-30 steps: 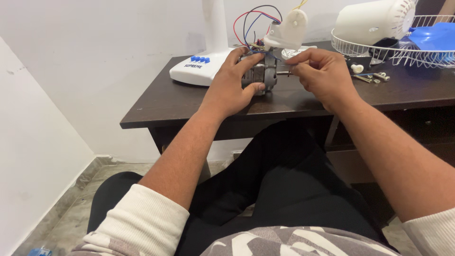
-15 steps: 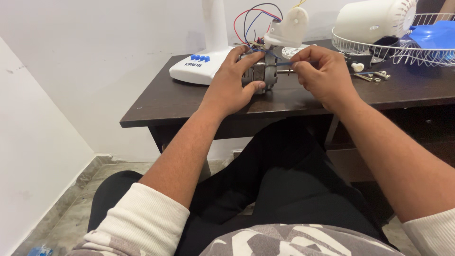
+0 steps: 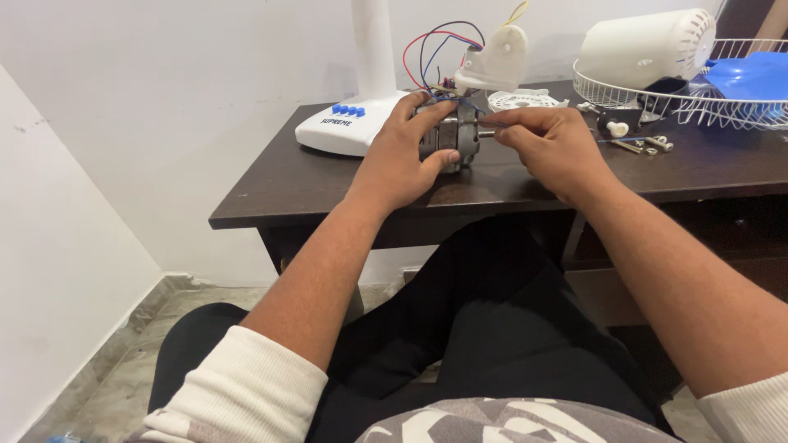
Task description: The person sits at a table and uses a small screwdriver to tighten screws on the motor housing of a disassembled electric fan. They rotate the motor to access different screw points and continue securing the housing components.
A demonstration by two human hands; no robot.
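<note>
Right then, we had both hands on a small fan motor (image 3: 454, 138) that sat on the dark brown table (image 3: 328, 184). Our left hand (image 3: 404, 156) wrapped around the motor's left side, with the fingers curled over the top and the thumb low down on the front. It held the motor tight. Our right hand (image 3: 548, 143) came in from the other side. Its fingertips (image 3: 497, 123) were pinched together on the thin metal shaft (image 3: 485, 132) that poked out of the motor's right end. Red, blue and black wires (image 3: 435, 51) looped up from the motor to a white plastic piece (image 3: 495, 64) just behind it.

The motor was near the middle of the table, close to the front edge. Just to the left of it lay the white fan base (image 3: 345, 127) with blue buttons and a white pole going up. To the right sat a wire fan guard (image 3: 698, 102) with a blue fan blade (image 3: 755, 75) and a white motor cover (image 3: 648, 47) resting in it. A few small screws (image 3: 644, 144) lay on the table near our right hand. We sat in front of the table in black trousers, our sleeves pushed up.
</note>
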